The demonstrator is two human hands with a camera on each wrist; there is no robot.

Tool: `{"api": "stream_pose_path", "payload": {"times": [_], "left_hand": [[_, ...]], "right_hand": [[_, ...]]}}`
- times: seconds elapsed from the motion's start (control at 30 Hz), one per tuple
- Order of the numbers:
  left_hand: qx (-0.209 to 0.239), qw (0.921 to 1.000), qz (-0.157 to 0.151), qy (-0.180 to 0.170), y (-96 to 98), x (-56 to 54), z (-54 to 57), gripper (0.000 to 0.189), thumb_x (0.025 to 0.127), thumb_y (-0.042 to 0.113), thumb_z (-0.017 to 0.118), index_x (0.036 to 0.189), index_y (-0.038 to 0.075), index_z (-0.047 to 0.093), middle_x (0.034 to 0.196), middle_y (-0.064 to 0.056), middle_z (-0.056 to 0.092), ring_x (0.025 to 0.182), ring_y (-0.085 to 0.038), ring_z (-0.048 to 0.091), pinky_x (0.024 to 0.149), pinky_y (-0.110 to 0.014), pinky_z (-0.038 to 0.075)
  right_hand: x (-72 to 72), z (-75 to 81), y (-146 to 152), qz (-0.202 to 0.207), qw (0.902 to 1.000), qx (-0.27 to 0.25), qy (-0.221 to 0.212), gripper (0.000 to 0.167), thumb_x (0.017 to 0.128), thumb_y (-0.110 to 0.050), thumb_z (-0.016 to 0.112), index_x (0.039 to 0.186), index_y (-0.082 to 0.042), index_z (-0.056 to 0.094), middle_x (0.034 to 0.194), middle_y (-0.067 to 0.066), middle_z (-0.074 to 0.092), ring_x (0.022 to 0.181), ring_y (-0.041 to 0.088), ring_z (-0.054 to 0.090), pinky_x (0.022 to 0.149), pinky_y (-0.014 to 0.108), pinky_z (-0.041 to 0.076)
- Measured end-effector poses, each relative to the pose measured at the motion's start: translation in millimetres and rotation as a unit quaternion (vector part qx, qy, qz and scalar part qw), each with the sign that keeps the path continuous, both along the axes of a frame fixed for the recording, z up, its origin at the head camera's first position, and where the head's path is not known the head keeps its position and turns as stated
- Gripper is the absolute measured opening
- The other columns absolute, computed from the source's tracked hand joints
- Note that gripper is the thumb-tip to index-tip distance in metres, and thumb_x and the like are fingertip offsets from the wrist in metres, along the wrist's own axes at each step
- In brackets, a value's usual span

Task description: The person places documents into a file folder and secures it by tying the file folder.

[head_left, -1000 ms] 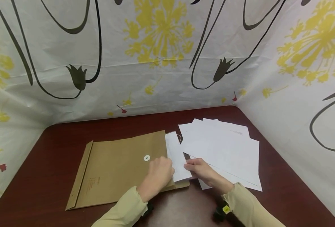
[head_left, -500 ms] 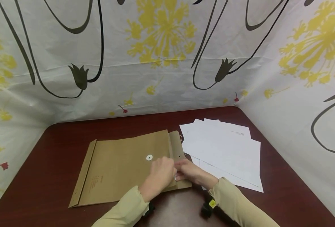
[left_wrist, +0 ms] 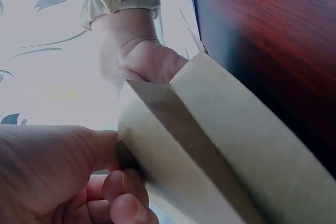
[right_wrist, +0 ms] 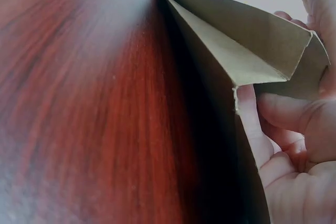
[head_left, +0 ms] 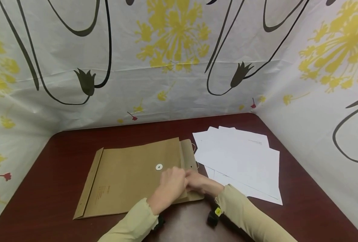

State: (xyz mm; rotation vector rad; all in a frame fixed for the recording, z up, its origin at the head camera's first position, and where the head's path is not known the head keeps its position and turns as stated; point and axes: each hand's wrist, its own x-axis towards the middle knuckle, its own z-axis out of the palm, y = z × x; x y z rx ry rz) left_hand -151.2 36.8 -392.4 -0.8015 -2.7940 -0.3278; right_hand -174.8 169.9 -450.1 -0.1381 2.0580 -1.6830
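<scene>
A brown paper envelope [head_left: 127, 178] with a white button disc [head_left: 159, 167] lies flat, its opening toward the right. My left hand [head_left: 171, 183] pinches the upper panel at the mouth, thumb on one side and fingers curled beneath in the left wrist view, so the mouth [left_wrist: 181, 114] gapes. The right hand [right_wrist: 315, 135] reaches into this opening, thumb and fingers between the panels. Its fingertips are hidden inside, and I cannot tell whether they hold anything. In the head view, both hands meet at the mouth, over the flap [head_left: 188, 149].
Several white printed sheets [head_left: 239, 161] lie fanned out on the right of the dark red table [head_left: 45, 181]. A thin string [head_left: 194, 147] shows by the flap. Patterned white sheeting [head_left: 130, 80] hangs behind and at both sides.
A folded white paper in the right hand at the mouth has gone out of sight into the envelope. The right hand has moved left, up against the left, which keeps its hold on the envelope.
</scene>
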Motion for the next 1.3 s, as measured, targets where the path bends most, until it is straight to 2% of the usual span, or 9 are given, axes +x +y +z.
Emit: {"api": "stream_pose_path", "payload": {"times": [0.1,0.23,0.37,0.63,0.77,0.87,1.0,1.13,1.3], "left_hand": [[-0.007,1.0000,0.004,-0.005,2.3,-1.6,-1.0,0.029,0.075,0.010,0.062,0.052,0.010,0.044,0.051,-0.001,0.043,0.044,-0.013,0.041,0.036,-0.027,0.034],[-0.018,0.9997,0.010,-0.016,6.2,-3.5,-2.9,0.029,0.077,0.013,0.063,0.053,0.010,0.047,0.051,-0.001,0.041,0.044,-0.012,0.039,0.036,-0.026,0.031],[-0.021,0.9994,0.010,-0.027,9.4,-5.5,-7.1,0.028,0.075,0.013,0.063,0.053,0.011,0.045,0.052,-0.001,0.041,0.043,-0.013,0.040,0.036,-0.026,0.031],[-0.032,0.9985,0.004,-0.045,15.7,-12.2,-15.2,0.034,0.070,0.011,0.061,0.050,0.015,0.034,0.050,0.002,0.032,0.043,-0.011,0.032,0.035,-0.026,0.027],[-0.005,0.9989,-0.004,-0.046,23.4,-20.9,-15.9,0.033,0.065,0.005,0.056,0.049,0.016,0.029,0.049,0.004,0.025,0.043,-0.010,0.026,0.033,-0.024,0.024],[0.038,0.9981,-0.021,-0.045,34.6,-32.8,-12.9,0.024,0.067,0.003,0.056,0.053,0.012,0.039,0.052,0.002,0.032,0.044,-0.010,0.031,0.033,-0.023,0.027],[0.069,0.9955,-0.058,-0.031,54.0,-54.7,-9.7,0.003,0.073,-0.001,0.057,0.073,0.002,0.056,0.067,-0.006,0.050,0.056,-0.016,0.046,0.044,-0.026,0.041],[0.055,0.9951,-0.078,-0.026,71.2,-75.1,-11.7,0.006,0.074,-0.005,0.054,0.072,0.000,0.056,0.072,-0.011,0.053,0.066,-0.021,0.051,0.058,-0.029,0.046],[0.021,0.9953,-0.060,-0.072,87.3,-89.4,-17.8,0.010,0.079,-0.003,0.057,0.071,0.002,0.054,0.073,-0.011,0.054,0.074,-0.025,0.055,0.064,-0.032,0.047]], "right_hand": [[-0.4,0.9,5.0,0.006,0.9999,-0.003,0.008,0.015,0.076,0.004,0.052,0.085,0.014,0.060,0.069,0.000,0.054,0.060,0.008,0.053,0.053,0.019,0.046],[2.5,4.4,21.0,0.016,0.9996,-0.021,0.013,0.024,0.086,0.002,0.053,0.104,0.016,0.061,0.080,0.007,0.063,0.067,0.012,0.062,0.061,0.025,0.054],[8.5,10.2,48.2,0.018,0.9991,-0.034,0.018,0.033,0.091,-0.005,0.055,0.119,0.013,0.056,0.089,0.018,0.067,0.074,0.019,0.067,0.069,0.032,0.055],[30.2,17.5,126.6,-0.065,0.9945,0.015,0.081,0.038,0.093,-0.009,0.055,0.120,0.018,0.050,0.090,0.020,0.068,0.077,0.020,0.067,0.071,0.034,0.055],[43.6,21.7,161.0,-0.109,0.9876,0.052,0.100,0.040,0.093,-0.011,0.055,0.120,0.018,0.049,0.090,0.022,0.067,0.077,0.022,0.067,0.069,0.035,0.055],[51.8,26.4,182.6,-0.154,0.9791,0.084,0.103,0.041,0.093,-0.013,0.056,0.120,0.017,0.050,0.092,0.022,0.066,0.078,0.023,0.067,0.069,0.035,0.055],[59.7,29.8,208.3,-0.210,0.9607,0.146,0.108,0.041,0.092,-0.013,0.058,0.119,0.017,0.051,0.094,0.021,0.067,0.079,0.021,0.067,0.068,0.033,0.055],[66.3,28.4,228.3,-0.245,0.9405,0.212,0.103,0.041,0.091,-0.015,0.060,0.116,0.016,0.053,0.091,0.019,0.067,0.077,0.019,0.067,0.066,0.033,0.055],[73.1,25.6,242.6,-0.267,0.9193,0.278,0.080,0.042,0.090,-0.020,0.061,0.113,0.015,0.055,0.086,0.015,0.067,0.074,0.020,0.064,0.065,0.033,0.055]]}}
